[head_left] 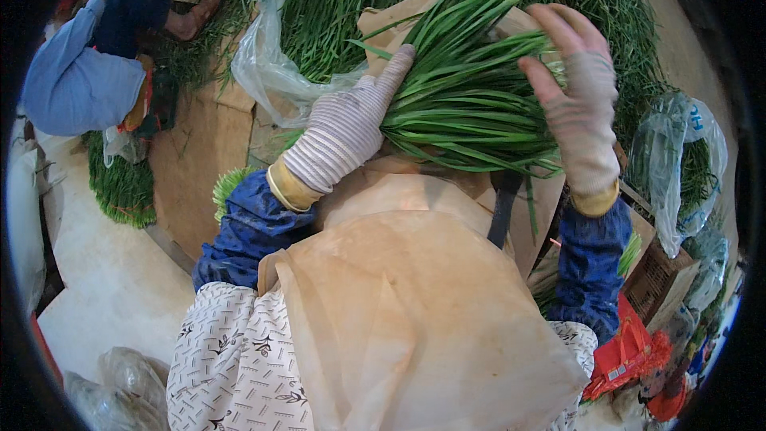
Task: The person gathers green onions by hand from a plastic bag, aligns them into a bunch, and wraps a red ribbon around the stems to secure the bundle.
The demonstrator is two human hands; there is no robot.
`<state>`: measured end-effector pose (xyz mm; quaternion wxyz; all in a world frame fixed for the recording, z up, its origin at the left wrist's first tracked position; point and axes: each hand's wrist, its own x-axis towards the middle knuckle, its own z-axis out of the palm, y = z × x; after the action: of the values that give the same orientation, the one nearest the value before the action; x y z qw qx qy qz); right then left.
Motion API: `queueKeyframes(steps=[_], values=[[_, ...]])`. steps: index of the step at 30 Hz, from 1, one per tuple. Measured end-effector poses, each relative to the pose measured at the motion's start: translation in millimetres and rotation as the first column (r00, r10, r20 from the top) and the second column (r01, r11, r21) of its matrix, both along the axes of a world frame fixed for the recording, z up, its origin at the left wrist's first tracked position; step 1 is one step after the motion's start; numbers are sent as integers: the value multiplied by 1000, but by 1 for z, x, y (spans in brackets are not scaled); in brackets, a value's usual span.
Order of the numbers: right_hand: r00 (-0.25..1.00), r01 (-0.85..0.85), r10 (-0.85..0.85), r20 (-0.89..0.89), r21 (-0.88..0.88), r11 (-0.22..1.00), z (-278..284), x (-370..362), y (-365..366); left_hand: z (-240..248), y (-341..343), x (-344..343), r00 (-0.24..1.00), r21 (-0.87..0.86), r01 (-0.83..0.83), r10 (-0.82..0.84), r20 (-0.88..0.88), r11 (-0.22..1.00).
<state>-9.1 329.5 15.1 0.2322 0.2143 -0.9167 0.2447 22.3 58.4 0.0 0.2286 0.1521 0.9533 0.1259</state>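
Observation:
A thick bunch of garlic chives point(471, 104), with long flat green leaves, lies across my lap at the upper middle. My left hand point(343, 132), in a grey striped knit glove, grips its left side; one digit stretches over the leaves and the others are hidden beneath. At the bunch's right end is my right hand point(582, 104), in a similar glove with bare fingertips. Its thumb and fingers are curved and apart around the pale ends, with nothing visibly gripped. A tan sheer apron point(423, 295) covers my lap below the bunch.
Large heaps of loose chives point(351, 16) lie ahead, beside a clear plastic bag point(279, 72). A person in a light blue top point(80, 88) sits at the far left near another bunch point(121, 183). To the right are another plastic bag point(678, 160) and a red bag point(622, 351).

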Motion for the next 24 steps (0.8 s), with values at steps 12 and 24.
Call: queueKeyframes(steps=[12, 24], values=[[457, 292, 519, 723, -672, 680, 4, 98, -49, 35, -6, -28, 910, 126, 219, -156, -383, 968], [949, -16, 39, 313, -74, 997, -4, 146, -6, -29, -24, 0, 989, 532, 16, 63, -131, 847]])
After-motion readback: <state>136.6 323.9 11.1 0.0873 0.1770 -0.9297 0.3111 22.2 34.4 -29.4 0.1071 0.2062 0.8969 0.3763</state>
